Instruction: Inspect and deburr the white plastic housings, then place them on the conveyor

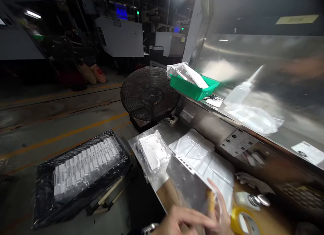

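Note:
A flat white plastic panel with a row of dark slots along its upper edge stands tilted before me. At its right edge, my right hand is closed on it; an orange-yellow covering shows on one finger. My left hand, a metal watch at its wrist, reaches across the panel's lower end and meets the right hand. Its fingers are bent and close together, but blur hides what they pinch. Just beyond lie clear plastic bags and a bagged white panel.
Left of the bench, a black-wrapped box holds a row of white parts. A floor fan stands beyond. On the ledge are a green tray and a squeeze bottle. Yellow tape and a metal-topped bottle sit right.

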`<control>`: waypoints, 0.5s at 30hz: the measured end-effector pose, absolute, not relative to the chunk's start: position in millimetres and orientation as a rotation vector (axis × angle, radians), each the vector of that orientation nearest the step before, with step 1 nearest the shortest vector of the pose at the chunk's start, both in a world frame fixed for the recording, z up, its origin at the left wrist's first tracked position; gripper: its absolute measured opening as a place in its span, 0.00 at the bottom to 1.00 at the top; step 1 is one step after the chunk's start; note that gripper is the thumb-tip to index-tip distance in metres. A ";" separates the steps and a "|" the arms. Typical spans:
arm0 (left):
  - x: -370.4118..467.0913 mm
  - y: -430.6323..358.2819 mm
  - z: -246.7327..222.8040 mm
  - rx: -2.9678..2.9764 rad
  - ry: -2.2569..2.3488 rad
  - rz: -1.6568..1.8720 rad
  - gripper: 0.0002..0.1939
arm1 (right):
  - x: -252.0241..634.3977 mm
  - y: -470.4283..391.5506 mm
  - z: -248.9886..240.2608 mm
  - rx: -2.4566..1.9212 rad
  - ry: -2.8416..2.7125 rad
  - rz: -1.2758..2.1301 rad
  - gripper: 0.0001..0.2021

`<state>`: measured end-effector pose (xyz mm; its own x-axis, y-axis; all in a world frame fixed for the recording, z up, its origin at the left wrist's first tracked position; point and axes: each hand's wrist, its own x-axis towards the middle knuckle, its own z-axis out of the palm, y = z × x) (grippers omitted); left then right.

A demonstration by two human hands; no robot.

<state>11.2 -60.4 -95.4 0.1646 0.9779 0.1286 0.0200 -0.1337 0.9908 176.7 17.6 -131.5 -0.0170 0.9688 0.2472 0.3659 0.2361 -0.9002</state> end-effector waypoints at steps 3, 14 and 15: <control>-30.8 -61.1 -80.5 0.452 1.116 1.560 0.17 | 149.0 18.7 -107.0 -0.719 -1.942 0.571 0.19; -129.5 -2.7 -124.6 0.003 1.445 1.843 0.19 | 131.0 15.0 -88.5 -0.231 -2.444 0.340 0.13; -137.0 7.0 -131.0 -0.009 1.484 1.844 0.18 | 148.9 12.1 -98.2 -0.333 -2.422 0.358 0.13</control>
<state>-137.0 7.0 -131.0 -0.7146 0.5407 -0.4437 -0.5489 -0.0403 0.8349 148.9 12.1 -98.2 -0.7510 0.3255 0.5745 0.1451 0.9301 -0.3373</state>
